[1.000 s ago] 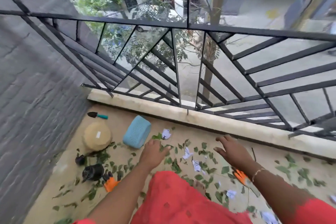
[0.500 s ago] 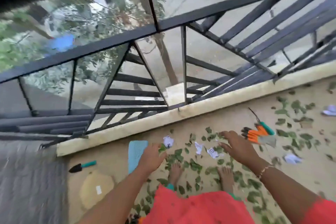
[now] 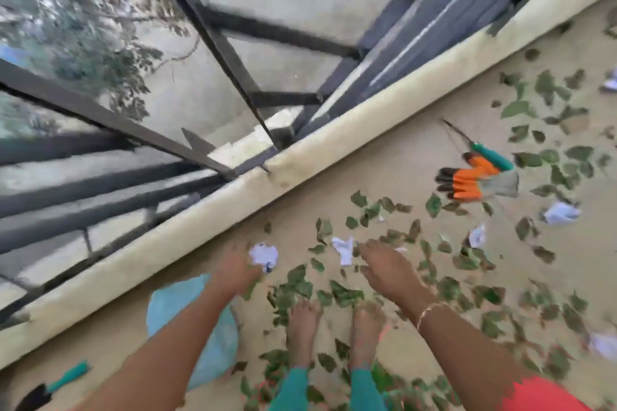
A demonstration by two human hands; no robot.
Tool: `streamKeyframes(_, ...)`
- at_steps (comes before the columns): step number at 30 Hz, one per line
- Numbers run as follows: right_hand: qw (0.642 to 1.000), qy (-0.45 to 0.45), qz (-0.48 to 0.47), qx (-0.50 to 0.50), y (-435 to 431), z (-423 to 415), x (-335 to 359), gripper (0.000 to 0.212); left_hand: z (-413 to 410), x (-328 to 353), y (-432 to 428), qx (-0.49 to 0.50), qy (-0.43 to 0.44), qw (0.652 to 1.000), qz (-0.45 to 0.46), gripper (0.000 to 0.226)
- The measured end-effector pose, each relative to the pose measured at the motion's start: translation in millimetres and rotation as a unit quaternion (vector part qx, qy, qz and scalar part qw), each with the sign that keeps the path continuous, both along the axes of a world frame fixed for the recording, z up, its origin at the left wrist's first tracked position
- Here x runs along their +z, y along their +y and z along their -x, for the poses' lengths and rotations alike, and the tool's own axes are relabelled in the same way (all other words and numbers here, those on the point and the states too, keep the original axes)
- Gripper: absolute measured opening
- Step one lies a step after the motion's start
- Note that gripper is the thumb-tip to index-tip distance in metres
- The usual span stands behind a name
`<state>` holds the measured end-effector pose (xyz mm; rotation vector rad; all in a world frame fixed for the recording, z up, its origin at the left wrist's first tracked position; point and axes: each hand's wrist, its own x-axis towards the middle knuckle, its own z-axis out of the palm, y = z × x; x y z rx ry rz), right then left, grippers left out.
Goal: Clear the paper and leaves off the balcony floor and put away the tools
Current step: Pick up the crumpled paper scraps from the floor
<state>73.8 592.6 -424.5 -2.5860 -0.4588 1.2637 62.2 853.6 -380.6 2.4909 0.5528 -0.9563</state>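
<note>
Green leaves (image 3: 344,294) and crumpled white paper scraps lie all over the tan balcony floor (image 3: 384,183). My left hand (image 3: 235,274) reaches down beside one paper ball (image 3: 264,255), its fingertips at the paper; blur hides how the fingers lie. My right hand (image 3: 389,272) hovers with fingers spread over the leaves, just right of another paper scrap (image 3: 344,248). Orange, black and grey gloves (image 3: 474,181) lie to the right, with teal-handled pruners (image 3: 489,157) above them. A teal-handled trowel (image 3: 53,385) lies at the bottom left.
A pale blue container (image 3: 187,317) lies partly under my left arm. My bare feet (image 3: 302,319) stand among the leaves. A low cream kerb (image 3: 200,223) with a dark metal railing (image 3: 213,33) bounds the floor. More paper (image 3: 561,212) lies farther right.
The view has tilted down and swung right. Both hands have dropped closer to the floor, the left now at the paper ball. The round tan object has left the view.
</note>
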Motion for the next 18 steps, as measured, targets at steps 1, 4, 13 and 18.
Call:
streamKeyframes(1,1.0,0.003,-0.004,0.0,2,3,-27,0.043,0,-32,2,-0.003,0.049,0.999,-0.014,0.027)
streamKeyframes(4,1.0,-0.003,0.001,0.01,8,5,-97,0.04,3,-115,7,-0.025,0.141,0.989,-0.025,0.058)
streamKeyframes(13,0.99,-0.137,0.039,-0.019,14,21,-255,0.044,19,-288,17,-0.073,0.181,0.969,-0.154,0.093)
streamKeyframes(18,0.991,-0.127,0.025,-0.028,13,17,-275,0.024,22,-306,11,-0.041,0.151,0.972,-0.174,0.065)
